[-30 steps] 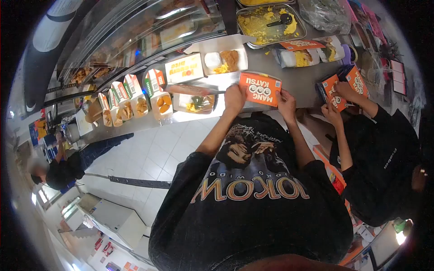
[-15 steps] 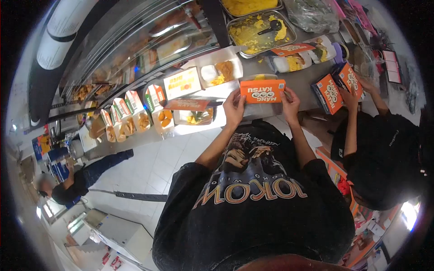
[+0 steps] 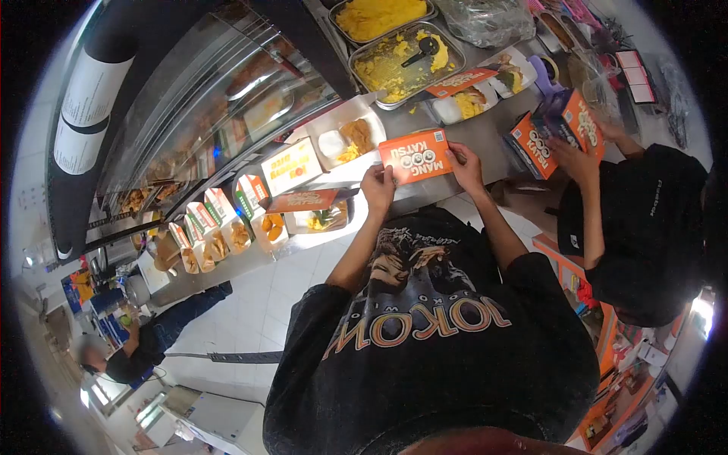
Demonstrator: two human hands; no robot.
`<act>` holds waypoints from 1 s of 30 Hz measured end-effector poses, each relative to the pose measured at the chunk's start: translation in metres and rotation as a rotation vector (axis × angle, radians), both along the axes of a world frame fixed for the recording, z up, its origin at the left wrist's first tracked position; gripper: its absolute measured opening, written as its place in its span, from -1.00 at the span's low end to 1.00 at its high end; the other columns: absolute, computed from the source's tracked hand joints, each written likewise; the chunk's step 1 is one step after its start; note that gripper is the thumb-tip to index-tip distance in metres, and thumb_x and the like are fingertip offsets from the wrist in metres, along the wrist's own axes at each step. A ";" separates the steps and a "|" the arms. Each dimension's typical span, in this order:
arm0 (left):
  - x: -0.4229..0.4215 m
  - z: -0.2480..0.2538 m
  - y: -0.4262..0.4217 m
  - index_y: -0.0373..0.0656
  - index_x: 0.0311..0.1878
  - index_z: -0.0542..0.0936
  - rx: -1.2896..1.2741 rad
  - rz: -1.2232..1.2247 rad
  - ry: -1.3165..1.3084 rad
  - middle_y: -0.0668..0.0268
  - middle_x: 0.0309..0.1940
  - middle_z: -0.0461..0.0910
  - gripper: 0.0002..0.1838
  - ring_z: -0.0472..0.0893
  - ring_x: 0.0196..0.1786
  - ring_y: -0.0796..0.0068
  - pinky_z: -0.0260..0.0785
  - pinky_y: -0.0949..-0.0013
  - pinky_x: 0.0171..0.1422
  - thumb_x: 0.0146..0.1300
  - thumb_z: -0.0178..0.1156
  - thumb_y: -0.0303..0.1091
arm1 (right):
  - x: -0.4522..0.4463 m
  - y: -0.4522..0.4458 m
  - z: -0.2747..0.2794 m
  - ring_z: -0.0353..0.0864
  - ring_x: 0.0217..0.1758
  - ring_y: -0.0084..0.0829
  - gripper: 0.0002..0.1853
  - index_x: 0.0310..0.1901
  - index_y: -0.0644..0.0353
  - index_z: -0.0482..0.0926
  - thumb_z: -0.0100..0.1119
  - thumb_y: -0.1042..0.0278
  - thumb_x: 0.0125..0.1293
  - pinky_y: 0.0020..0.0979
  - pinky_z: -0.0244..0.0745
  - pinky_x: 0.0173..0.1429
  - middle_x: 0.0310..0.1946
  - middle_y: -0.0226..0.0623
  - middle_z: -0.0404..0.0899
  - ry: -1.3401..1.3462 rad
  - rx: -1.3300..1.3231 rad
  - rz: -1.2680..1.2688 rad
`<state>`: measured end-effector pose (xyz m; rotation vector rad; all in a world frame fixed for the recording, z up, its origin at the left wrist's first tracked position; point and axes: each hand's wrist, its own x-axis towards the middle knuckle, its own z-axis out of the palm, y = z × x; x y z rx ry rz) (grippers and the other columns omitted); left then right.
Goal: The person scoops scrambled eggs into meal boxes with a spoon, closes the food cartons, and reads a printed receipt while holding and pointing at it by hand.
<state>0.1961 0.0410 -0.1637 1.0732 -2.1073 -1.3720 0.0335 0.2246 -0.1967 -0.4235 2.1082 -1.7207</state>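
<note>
An orange cardboard food box (image 3: 415,157) printed "MANG KATSU" lies across the front of the counter before me, its printed lid facing up. My left hand (image 3: 378,187) grips its left end, thumb and fingers pinched at the lower corner. At the opposite end, my right hand (image 3: 465,167) holds the right edge with its fingers. The contents of this box are hidden under the lid. Just beyond it to the left is an open white box (image 3: 331,161) with rice, a fried piece and yellow egg.
Rice boxes with raised orange lids (image 3: 460,83) stand at the back right. Trays of yellow egg (image 3: 379,72) lie behind, one holding a black spoon. Several snack cartons (image 3: 220,212) line the left counter by a glass display case (image 3: 212,114). At right, a co-worker's hands (image 3: 580,155) hold orange boxes.
The box's lid has tilted to show more of its printed top, and my left hand has moved from its side to the lower corner. The whole view has turned slightly.
</note>
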 end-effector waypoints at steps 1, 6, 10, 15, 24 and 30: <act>-0.001 0.001 0.000 -0.40 -0.19 0.61 0.007 0.008 -0.002 0.08 -0.49 0.69 -0.71 0.67 -0.51 0.42 0.49 0.35 -0.38 0.33 0.30 -0.28 | -0.001 -0.001 0.004 0.66 0.04 -0.49 -0.70 0.10 0.31 0.60 0.26 0.37 0.41 -0.43 0.55 0.17 -0.05 -0.24 0.70 0.017 0.045 0.006; -0.001 -0.002 0.003 -0.39 -0.17 0.61 0.037 0.049 -0.025 0.08 -0.48 0.69 -0.74 0.69 -0.48 0.38 0.51 0.34 -0.34 0.34 0.27 -0.31 | -0.008 -0.007 0.019 0.66 -0.03 -0.52 -0.73 0.05 0.30 0.62 0.28 0.38 0.38 -0.45 0.56 0.10 -0.09 -0.25 0.71 -0.010 0.261 0.047; 0.007 0.005 0.011 -0.35 0.01 0.57 0.147 0.082 0.149 0.11 -0.28 0.71 -0.73 0.69 -0.24 0.47 0.55 0.38 -0.15 0.32 0.28 -0.41 | -0.017 0.000 -0.004 0.62 0.05 -0.50 -0.71 0.07 0.29 0.59 0.29 0.42 0.36 -0.43 0.51 0.17 -0.02 -0.26 0.67 0.046 0.080 0.030; 0.016 0.026 0.017 -0.37 0.13 0.50 0.323 0.044 0.282 0.06 0.00 0.68 -0.67 0.64 0.12 0.33 0.52 0.33 0.19 0.39 0.23 -0.42 | -0.011 0.009 0.031 0.59 0.13 -0.41 -0.67 0.10 0.36 0.55 0.28 0.36 0.39 -0.37 0.48 0.22 0.06 -0.20 0.61 -0.111 -0.183 0.040; 0.004 -0.007 0.003 -0.36 0.09 0.52 0.272 0.110 -0.032 -0.01 -0.06 0.68 -0.61 0.71 -0.05 0.21 0.55 0.27 0.01 0.28 0.32 -0.36 | -0.031 -0.002 -0.014 0.63 0.08 -0.40 -0.63 0.14 0.36 0.53 0.29 0.36 0.38 -0.38 0.52 0.16 0.01 -0.12 0.65 -0.032 0.152 0.097; -0.017 0.011 0.002 -0.32 0.26 0.36 -0.415 -0.069 -0.164 -0.06 0.16 0.40 -0.33 0.43 0.21 -0.03 0.32 0.05 0.23 0.16 0.35 -0.19 | -0.030 -0.050 0.049 0.50 0.21 -0.12 -0.64 0.12 0.21 0.57 0.25 0.28 0.34 -0.10 0.36 0.33 0.13 -0.14 0.56 0.878 0.297 0.244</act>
